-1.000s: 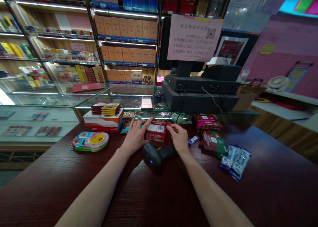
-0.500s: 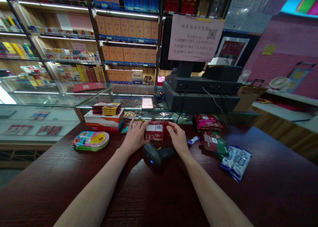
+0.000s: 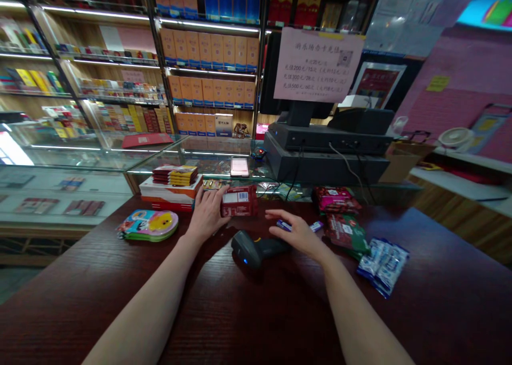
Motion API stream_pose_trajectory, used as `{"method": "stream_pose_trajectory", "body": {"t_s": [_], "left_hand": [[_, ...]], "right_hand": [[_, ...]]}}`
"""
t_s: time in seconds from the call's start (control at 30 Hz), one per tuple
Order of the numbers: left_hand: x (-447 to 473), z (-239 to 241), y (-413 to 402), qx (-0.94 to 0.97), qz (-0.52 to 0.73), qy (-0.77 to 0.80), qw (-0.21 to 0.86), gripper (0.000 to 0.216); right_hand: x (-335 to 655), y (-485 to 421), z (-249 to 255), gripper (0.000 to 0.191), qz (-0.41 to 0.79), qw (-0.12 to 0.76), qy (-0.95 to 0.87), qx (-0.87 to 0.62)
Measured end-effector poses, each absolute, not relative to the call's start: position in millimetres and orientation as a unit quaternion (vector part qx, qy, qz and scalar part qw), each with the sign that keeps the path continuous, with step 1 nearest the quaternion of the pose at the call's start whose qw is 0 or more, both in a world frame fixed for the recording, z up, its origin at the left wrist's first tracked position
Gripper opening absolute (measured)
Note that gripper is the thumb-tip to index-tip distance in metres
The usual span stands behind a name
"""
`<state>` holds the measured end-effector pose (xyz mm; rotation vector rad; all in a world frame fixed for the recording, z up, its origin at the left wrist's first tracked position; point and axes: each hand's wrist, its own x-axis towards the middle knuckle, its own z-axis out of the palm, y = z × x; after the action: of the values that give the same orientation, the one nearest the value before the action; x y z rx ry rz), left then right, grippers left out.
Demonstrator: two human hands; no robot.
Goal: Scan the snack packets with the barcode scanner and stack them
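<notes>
My left hand grips a red snack packet with a white barcode label, held just above the dark wooden counter. Away from the packet, my right hand hovers with fingers spread over a small purple wrapped item. A black barcode scanner lies on the counter between my two arms, its blue light showing.
Red and green snack bags and blue-white sachets lie at the right. A stack of boxes and a colourful children's book sit at the left. A cash register and glass display case stand behind.
My right hand has let go of the red packet and moved right and down over the purple item. The left hand has carried the packet slightly left and away.
</notes>
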<state>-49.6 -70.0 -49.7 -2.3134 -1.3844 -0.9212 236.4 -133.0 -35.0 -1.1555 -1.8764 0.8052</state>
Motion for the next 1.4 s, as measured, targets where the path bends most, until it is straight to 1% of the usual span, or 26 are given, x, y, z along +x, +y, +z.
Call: {"method": "stream_pose_trajectory", "body": {"t_s": [0.13,0.2,0.27,0.4,0.57,0.77,1.07,1.3,1.4], "left_hand": [[-55.7,-51.6,-67.3,-0.792,-0.333,-0.494,0.13,0.085],[-58.0,-52.9,-65.8,-0.788,-0.337,-0.499,0.128,0.086],[-59.6,-54.0,-64.5,-0.786,-0.336,-0.502,0.133,0.087],[-60.3,-54.8,-64.2,-0.785,-0.333,-0.503,0.139,0.086],[-58.1,-54.6,-66.6,-0.782,-0.337,-0.505,0.139,0.087],[-52.0,-57.8,-68.2,-0.797,-0.319,-0.491,0.147,0.084],[-45.5,-62.4,-69.5,-0.804,-0.31,-0.486,0.147,0.084],[-40.9,-62.5,-72.0,-0.803,-0.304,-0.487,0.158,0.086],[-40.0,-62.8,-71.9,-0.795,-0.31,-0.495,0.161,0.086]], "right_hand": [[239.1,-145.0,-33.1,0.076,0.306,0.259,-0.801,-0.444],[235.0,-147.5,-34.7,0.085,0.282,0.211,-0.821,-0.45],[229.6,-148.6,-36.8,0.086,0.258,0.178,-0.836,-0.451],[222.2,-149.3,-40.4,0.075,0.216,0.149,-0.852,-0.454],[220.0,-149.4,-42.5,0.056,0.188,0.16,-0.863,-0.442],[221.9,-147.0,-42.1,0.046,0.186,0.177,-0.864,-0.434],[242.2,-142.1,-28.7,0.043,0.176,0.258,-0.828,-0.465],[263.4,-145.2,-19.2,0.047,0.274,0.307,-0.764,-0.497],[268.1,-145.8,-19.0,0.05,0.288,0.313,-0.748,-0.51]]}}
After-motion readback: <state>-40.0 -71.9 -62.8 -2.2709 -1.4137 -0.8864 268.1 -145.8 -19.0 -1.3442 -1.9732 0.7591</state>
